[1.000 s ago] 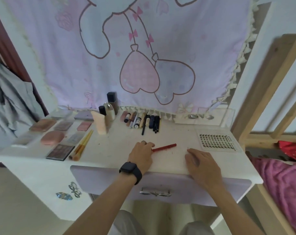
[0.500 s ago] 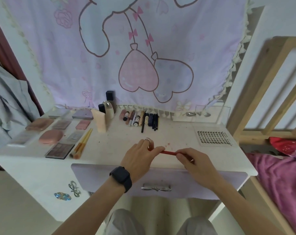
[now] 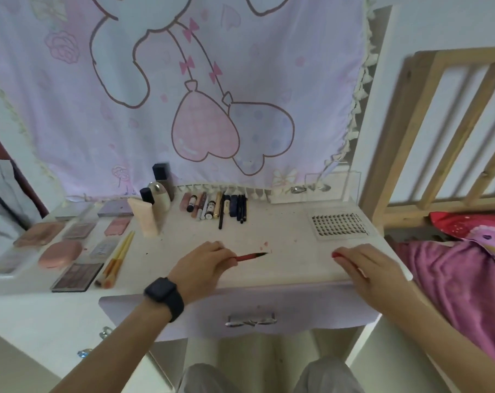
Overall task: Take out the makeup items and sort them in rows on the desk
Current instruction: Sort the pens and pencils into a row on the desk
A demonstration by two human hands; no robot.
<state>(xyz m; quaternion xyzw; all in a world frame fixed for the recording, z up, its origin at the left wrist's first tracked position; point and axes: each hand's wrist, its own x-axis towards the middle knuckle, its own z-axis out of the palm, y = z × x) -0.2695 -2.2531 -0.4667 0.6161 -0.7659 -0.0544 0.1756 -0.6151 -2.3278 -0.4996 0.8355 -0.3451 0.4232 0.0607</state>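
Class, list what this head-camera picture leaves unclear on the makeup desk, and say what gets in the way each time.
- Head view: the rear end of the red pen, covered by the left hand.
- Head view: most of the red cap, tucked under the right hand.
- Head view: labels on the back row of tubes, too small and blurred.
- Head view: the inside of the drawer, behind its front.

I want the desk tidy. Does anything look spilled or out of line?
Small pink smears stain the desk just beyond the uncapped red liner in the left hand; its cap in the right hand. One black pencil juts forward out of the back row.
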